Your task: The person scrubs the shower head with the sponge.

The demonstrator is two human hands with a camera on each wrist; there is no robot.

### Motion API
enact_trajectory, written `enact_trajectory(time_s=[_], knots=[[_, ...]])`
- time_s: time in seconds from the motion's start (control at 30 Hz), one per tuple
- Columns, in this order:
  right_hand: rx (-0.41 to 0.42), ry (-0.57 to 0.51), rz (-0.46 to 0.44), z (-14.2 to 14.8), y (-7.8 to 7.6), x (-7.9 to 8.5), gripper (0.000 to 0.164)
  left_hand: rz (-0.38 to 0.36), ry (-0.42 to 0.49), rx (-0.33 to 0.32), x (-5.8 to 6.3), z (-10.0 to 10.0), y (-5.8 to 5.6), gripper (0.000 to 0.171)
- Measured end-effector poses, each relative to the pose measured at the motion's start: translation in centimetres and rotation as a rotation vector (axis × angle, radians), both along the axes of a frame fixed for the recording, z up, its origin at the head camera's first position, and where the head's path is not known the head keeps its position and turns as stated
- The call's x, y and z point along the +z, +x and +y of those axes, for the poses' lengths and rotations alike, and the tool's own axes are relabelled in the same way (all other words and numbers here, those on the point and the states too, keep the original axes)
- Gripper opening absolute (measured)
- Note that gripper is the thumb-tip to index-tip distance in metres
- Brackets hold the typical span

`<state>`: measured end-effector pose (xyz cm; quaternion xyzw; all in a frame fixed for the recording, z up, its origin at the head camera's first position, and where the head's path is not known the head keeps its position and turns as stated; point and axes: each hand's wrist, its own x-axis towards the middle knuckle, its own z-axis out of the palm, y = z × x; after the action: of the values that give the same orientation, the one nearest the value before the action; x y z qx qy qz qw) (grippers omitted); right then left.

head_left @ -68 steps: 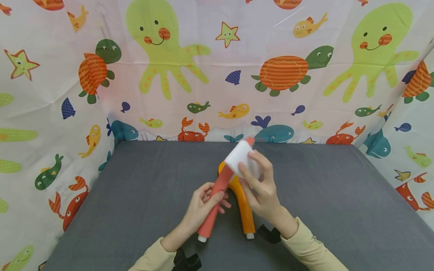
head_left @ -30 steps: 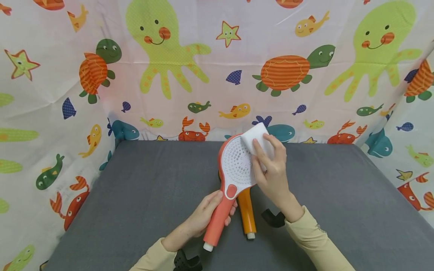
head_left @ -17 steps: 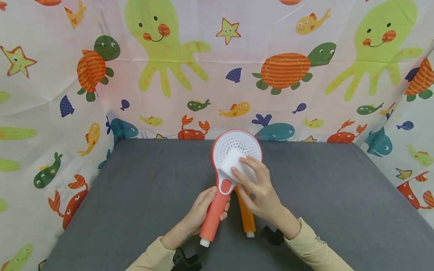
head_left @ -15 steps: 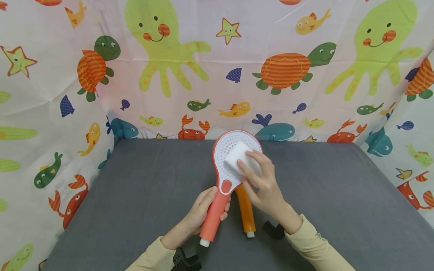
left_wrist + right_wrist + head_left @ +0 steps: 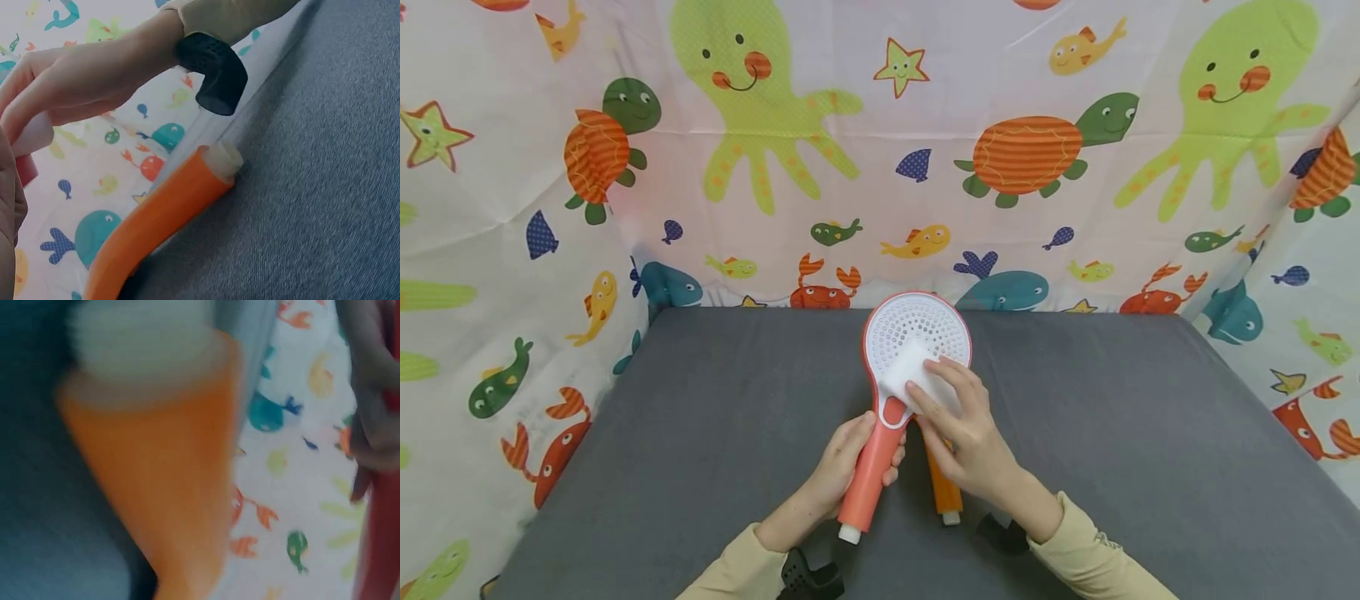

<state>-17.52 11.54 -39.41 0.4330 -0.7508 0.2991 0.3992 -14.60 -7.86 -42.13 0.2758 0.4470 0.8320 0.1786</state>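
A coral-red shower head (image 5: 917, 321) with a white, nozzle-studded face is held up, its face turned to the head camera. My left hand (image 5: 841, 460) grips its handle (image 5: 867, 492). With the fingers and thumb of my right hand (image 5: 976, 437) I hold a white sponge (image 5: 910, 367) against the lower part of the face, just above the red button. Behind it an orange shower handle (image 5: 946, 487) lies on the table, its upper part hidden in the head view. In the left wrist view, my right hand (image 5: 75, 81) passes above this orange handle (image 5: 156, 215).
A grey cloth-covered table (image 5: 737, 400) extends around both hands. A curtain (image 5: 880, 183) printed with sea animals stands behind it and on both sides. Black wrist cameras (image 5: 811, 577) hang by the cuffs of the pale sleeves (image 5: 737, 567).
The shower head has turned from edge-on to face the head camera. The sponge has gone from its rim to the face, up and back down toward the button. Both grips stay.
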Motion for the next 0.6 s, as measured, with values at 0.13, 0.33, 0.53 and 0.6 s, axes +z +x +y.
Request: enact_trajectory(time_s=[0.13,0.33,0.53,0.6], knots=[[-0.076,-0.083,-0.022,0.6,-1.5,0.8,0.032,0.014,0.027,-0.039,0.0,-0.1,0.2,0.031],[-0.151,-0.161,-0.058,0.8,-3.5,1.9,0.037,0.011,0.025,-0.101,-0.2,-0.1,0.3,0.030],[-0.051,-0.033,-0.059,-1.4,-1.3,1.5,0.036,0.042,0.005,-0.104,-0.3,0.0,0.2,0.032],[-0.043,0.003,-0.051,-1.7,-1.0,1.6,0.037,0.048,-0.011,-0.093,-0.2,0.1,0.2,0.033]])
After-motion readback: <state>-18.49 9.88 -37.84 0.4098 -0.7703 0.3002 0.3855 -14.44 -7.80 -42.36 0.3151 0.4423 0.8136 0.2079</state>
